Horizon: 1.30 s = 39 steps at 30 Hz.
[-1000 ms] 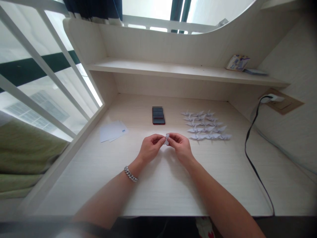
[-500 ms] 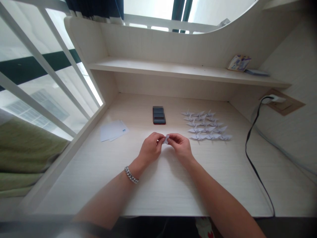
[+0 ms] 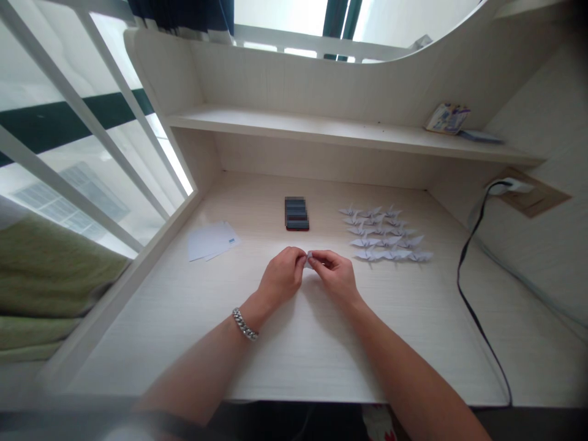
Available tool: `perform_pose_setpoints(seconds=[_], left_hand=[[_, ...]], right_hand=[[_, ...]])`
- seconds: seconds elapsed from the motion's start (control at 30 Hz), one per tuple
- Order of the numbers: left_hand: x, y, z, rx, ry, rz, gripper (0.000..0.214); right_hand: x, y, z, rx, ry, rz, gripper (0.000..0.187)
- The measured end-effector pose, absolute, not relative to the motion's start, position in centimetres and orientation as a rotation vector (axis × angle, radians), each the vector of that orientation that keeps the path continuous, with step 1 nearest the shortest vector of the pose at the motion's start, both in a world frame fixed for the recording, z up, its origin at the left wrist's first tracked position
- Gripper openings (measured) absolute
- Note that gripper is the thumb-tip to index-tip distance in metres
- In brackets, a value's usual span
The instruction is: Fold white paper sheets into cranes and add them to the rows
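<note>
A small folded piece of white paper (image 3: 309,260) is pinched between my two hands over the middle of the desk. My left hand (image 3: 283,271) grips its left side with thumb and forefinger; a chain bracelet circles that wrist. On the other side, my right hand (image 3: 337,274) holds the paper between thumb and fingertips. Most of the paper is hidden by the fingers, so its exact folded shape cannot be made out. To the right of my hands, several white paper cranes (image 3: 386,234) stand in rows on the desk.
Flat white paper sheets (image 3: 209,241) lie at the left. A dark phone (image 3: 296,214) rests beyond my hands. At the right, a black cable (image 3: 460,288) runs from a wall socket (image 3: 533,191) down over the desk edge. A shelf (image 3: 294,127) spans the back, with a small box (image 3: 448,117) on it.
The fingers have shifted slightly on the folded paper, which both hands still hold. The whole view has moved a little; the cranes, sheets and phone stay in place on the desk.
</note>
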State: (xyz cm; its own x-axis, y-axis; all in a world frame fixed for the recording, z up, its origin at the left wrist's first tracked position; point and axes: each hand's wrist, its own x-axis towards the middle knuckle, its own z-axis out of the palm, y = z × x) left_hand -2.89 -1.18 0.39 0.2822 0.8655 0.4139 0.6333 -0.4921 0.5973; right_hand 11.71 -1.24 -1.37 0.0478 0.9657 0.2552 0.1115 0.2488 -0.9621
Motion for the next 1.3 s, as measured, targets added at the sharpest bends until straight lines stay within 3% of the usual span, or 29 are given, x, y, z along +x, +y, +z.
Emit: perform_pose_setpoints(seconds=[0.97, 1.3], left_hand=[[-3.15, -0.94, 0.66, 2.170, 1.271, 1.074, 0.016], [-3.16, -0.86, 0.66, 1.773, 1.171, 1.203, 0.016]], right_hand=[[11.72, -1.35, -1.12, -1.090, -1.351, 1.006, 0.021], [11.61, -1.44, -0.91, -1.057, -1.335, 1.070, 0.020]])
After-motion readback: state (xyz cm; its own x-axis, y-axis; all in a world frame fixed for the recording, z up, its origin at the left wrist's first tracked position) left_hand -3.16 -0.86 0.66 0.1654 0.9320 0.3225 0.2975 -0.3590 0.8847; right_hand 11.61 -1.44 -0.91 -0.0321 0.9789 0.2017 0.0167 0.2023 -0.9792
